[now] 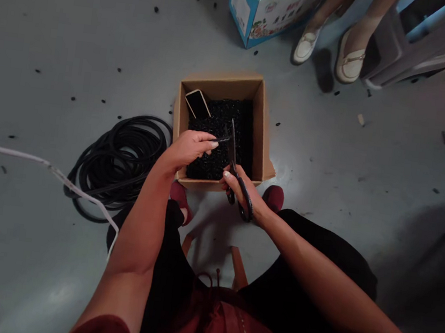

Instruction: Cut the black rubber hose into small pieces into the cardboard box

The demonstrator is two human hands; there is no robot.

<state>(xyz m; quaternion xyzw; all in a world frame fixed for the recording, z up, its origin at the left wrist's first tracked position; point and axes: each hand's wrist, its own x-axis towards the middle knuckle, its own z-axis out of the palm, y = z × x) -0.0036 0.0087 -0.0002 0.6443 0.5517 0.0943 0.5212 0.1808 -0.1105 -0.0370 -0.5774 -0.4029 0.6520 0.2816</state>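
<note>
My left hand (190, 147) is closed on the end of a thin black hose (221, 140), holding it over a cardboard box (263, 128). My right hand (243, 192) grips black scissors (234, 163) by the handles, with the blades raised against the hose end. The box holds a heap of small black cut pieces (236, 119) and a phone (198, 103) propped in its far left corner. The box sits on the grey floor between my feet.
A coil of black hose (119, 164) lies on the floor left of the box. A white cord (44, 163) crosses at the left. Far off stand a blue carton (262, 6) and another person's feet in white shoes (351, 58). Black bits are scattered over the floor.
</note>
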